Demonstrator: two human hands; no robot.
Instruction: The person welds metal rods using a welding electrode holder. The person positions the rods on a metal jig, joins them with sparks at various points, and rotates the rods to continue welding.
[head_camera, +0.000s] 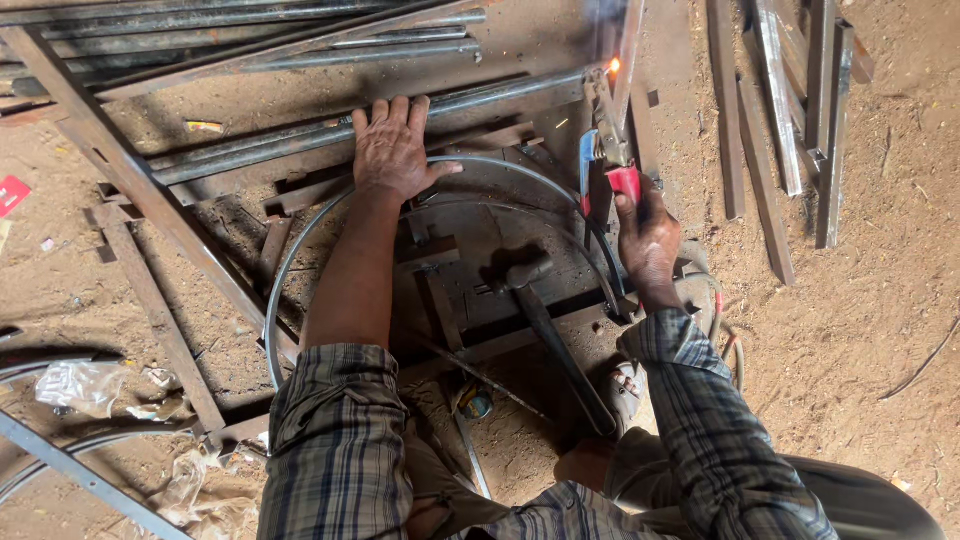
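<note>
While left hand (392, 150) lies flat on steel bars (300, 140), right hand (645, 235) grips welding holder (608, 160); dirt floor (860, 330).

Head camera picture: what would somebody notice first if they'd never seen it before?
Probably the bright orange spark near the top, at the tip of the red-handled welding holder gripped by the right hand. Next, the left hand pressed flat on a long metal bar in the upper middle. A hammer lies on the dark work plate between the arms, inside a curved metal hoop.
</note>
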